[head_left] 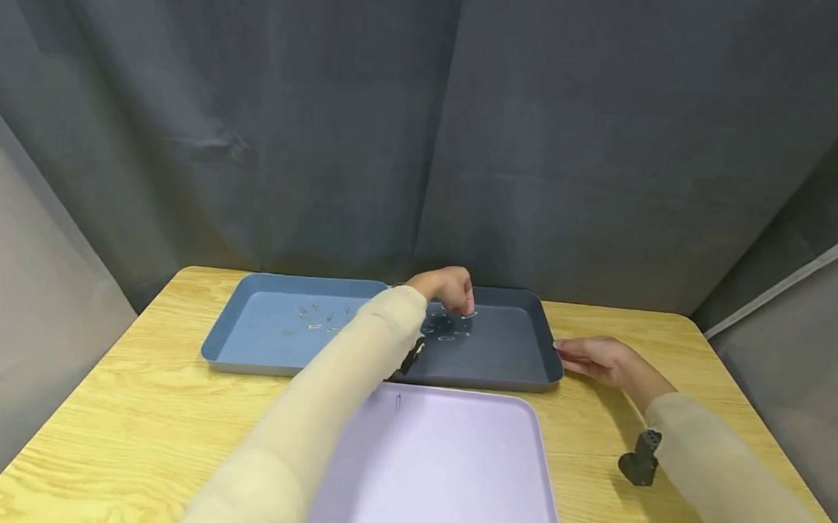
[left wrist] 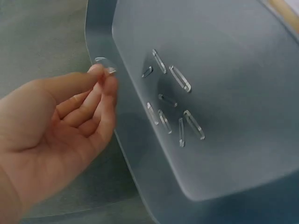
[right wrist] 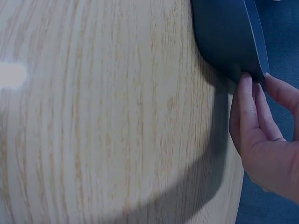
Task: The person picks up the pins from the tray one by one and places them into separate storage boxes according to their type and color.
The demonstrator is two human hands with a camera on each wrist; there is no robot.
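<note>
My left hand (head_left: 463, 305) reaches over the dark grey tray (head_left: 519, 375) and pinches one clear paper clip (left wrist: 105, 65) between thumb and fingertips, just above the tray floor. Several more clips (left wrist: 174, 103) lie loose in that tray right under the hand. My right hand (head_left: 571, 352) rests on the table with straight fingers (right wrist: 247, 100) touching the outer right wall of the dark grey tray (right wrist: 229, 37). It holds nothing.
A blue tray (head_left: 222, 346) with several clips (head_left: 314, 319) sits left of the dark one. A lilac tray (head_left: 452, 466) lies at the near edge of the wooden table (head_left: 117, 420), with one clip (head_left: 398, 402) in it. Grey curtains enclose the table.
</note>
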